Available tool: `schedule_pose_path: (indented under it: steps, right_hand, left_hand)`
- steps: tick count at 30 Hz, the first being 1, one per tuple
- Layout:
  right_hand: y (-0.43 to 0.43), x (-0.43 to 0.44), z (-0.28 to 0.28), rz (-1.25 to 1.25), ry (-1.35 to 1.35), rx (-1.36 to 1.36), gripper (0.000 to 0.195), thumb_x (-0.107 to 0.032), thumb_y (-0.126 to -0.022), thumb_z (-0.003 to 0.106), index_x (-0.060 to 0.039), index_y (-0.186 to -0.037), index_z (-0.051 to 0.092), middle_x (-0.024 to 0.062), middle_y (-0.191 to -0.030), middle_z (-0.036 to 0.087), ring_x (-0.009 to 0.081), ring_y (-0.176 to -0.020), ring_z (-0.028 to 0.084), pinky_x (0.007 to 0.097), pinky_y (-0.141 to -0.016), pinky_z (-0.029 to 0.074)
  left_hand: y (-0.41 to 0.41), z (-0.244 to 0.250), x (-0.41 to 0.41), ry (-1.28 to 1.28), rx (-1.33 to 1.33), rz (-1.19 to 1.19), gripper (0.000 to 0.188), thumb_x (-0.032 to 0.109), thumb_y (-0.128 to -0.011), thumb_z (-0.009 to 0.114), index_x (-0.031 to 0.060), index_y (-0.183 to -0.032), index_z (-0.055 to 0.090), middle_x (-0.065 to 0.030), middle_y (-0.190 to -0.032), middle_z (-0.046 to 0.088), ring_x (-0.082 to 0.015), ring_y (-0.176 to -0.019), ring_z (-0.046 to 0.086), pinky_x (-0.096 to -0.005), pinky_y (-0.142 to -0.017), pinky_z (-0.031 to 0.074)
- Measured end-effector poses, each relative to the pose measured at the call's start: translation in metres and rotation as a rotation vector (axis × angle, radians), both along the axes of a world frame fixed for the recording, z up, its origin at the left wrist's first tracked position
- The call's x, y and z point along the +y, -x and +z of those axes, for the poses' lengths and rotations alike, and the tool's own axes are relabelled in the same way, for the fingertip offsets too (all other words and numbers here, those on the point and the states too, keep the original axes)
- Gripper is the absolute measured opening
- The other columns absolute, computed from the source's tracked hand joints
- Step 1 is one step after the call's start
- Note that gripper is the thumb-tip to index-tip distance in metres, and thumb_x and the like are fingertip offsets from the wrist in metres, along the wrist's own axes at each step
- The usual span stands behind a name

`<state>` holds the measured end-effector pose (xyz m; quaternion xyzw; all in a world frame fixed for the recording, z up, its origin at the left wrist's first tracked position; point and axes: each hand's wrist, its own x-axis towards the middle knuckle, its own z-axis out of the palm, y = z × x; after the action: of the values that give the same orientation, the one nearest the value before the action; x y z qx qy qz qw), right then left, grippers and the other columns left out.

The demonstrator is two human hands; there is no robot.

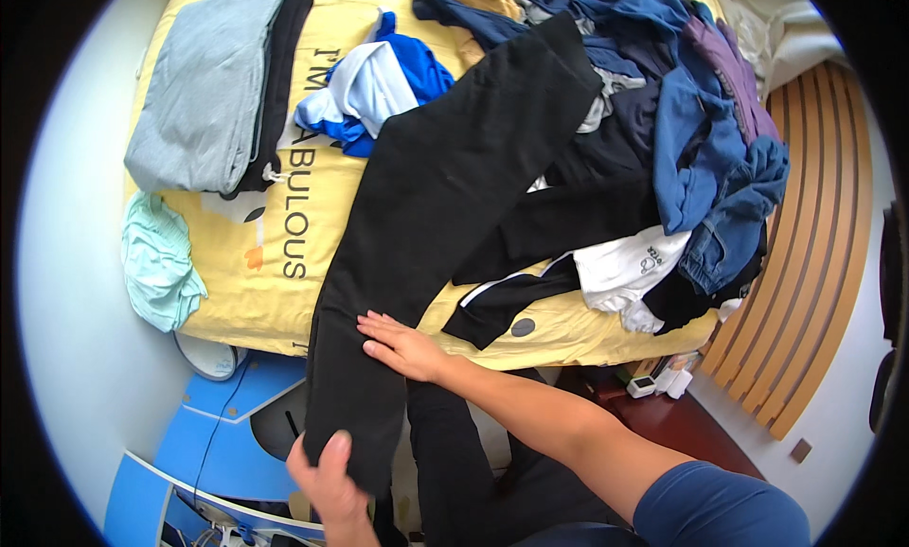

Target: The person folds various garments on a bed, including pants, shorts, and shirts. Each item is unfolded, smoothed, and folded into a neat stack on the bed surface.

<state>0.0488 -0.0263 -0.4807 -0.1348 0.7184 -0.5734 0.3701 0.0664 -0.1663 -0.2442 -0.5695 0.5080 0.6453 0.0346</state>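
Black trousers (454, 185), folded lengthwise, lie diagonally over the bed, their lower end hanging past its near edge. My right hand (401, 348) rests flat on them near that edge, fingers extended. At the hanging end, my left hand (330, 476) is at the cloth's left side with thumb and fingers apart; whether it pinches the fabric cannot be told. A blue and white garment (376, 86) lies crumpled left of the trousers. Folded grey trousers (206, 86) rest on a folded black garment (287, 86) at the upper left. A mint-green garment (160, 263) is bunched at the bed's left edge.
The bed has a yellow printed sheet (312, 306). A heap of clothes, with blue jeans (738, 206) and a white garment (628, 266), covers its right side. Wooden slats (802, 249) stand at the right. A blue desk (220, 440) is at the lower left.
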Motion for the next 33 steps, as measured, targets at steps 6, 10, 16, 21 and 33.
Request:
schedule_pose_path:
  steps: [6, 10, 16, 21, 33]
  right_hand:
    - [0.006, 0.076, -0.002, -0.922, 0.13, -0.642, 0.055, -0.046, -0.108, 0.039, 0.0002, -0.129, 0.061, 0.0099, -0.12, 0.068, 0.0183, -0.107, 0.065, 0.034, -0.09, 0.052]
    - [0.03, 0.123, 0.01, -1.159, 0.163, -0.746, 0.051, -0.044, -0.108, 0.042, 0.0013, -0.123, 0.059, 0.013, -0.116, 0.069, 0.0219, -0.102, 0.067, 0.0364, -0.086, 0.056]
    - [0.061, 0.139, 0.028, -0.87, -0.224, -0.007, 0.026, -0.009, -0.093, 0.067, -0.0002, -0.117, 0.066, 0.0099, -0.112, 0.07, 0.0172, -0.095, 0.068, 0.0301, -0.083, 0.054]
    - [0.145, 0.102, 0.04, -0.303, -0.386, 0.733, 0.065, -0.019, -0.084, 0.072, -0.0042, -0.143, 0.05, 0.0188, -0.154, 0.041, 0.0372, -0.144, 0.038, 0.0498, -0.118, 0.031]
    - [0.119, 0.076, -0.004, -0.057, -0.395, 0.573, 0.07, -0.046, -0.096, 0.058, -0.005, -0.15, 0.042, 0.0231, -0.155, 0.038, 0.0399, -0.146, 0.033, 0.0504, -0.121, 0.023]
  left_hand:
    - [0.16, -0.109, 0.102, -0.122, 0.183, -0.327, 0.026, 0.017, -0.088, 0.077, -0.0038, -0.1, 0.07, -0.0058, -0.091, 0.07, -0.0119, -0.076, 0.065, -0.028, -0.073, 0.053]
    - [0.205, -0.203, 0.137, -0.18, 0.183, -0.506, 0.047, 0.033, -0.093, 0.074, -0.0034, -0.121, 0.065, -0.0101, -0.113, 0.068, -0.014, -0.089, 0.066, -0.0263, -0.075, 0.052]
    - [0.119, -0.193, 0.108, 0.448, 0.314, -0.391, 0.031, 0.018, -0.092, 0.075, -0.0026, -0.114, 0.066, -0.0102, -0.111, 0.066, -0.0161, -0.099, 0.064, -0.0283, -0.087, 0.051]
    - [0.035, -0.239, 0.039, 0.294, 0.204, -0.064, 0.061, 0.028, -0.092, 0.076, -0.0037, -0.135, 0.047, -0.0172, -0.133, 0.055, -0.0264, -0.117, 0.058, -0.0369, -0.102, 0.048]
    - [0.03, -0.093, 0.046, -0.051, 0.219, 0.036, 0.055, 0.02, -0.094, 0.066, -0.0024, -0.14, 0.048, -0.0168, -0.135, 0.058, -0.0309, -0.119, 0.062, -0.0439, -0.102, 0.052]
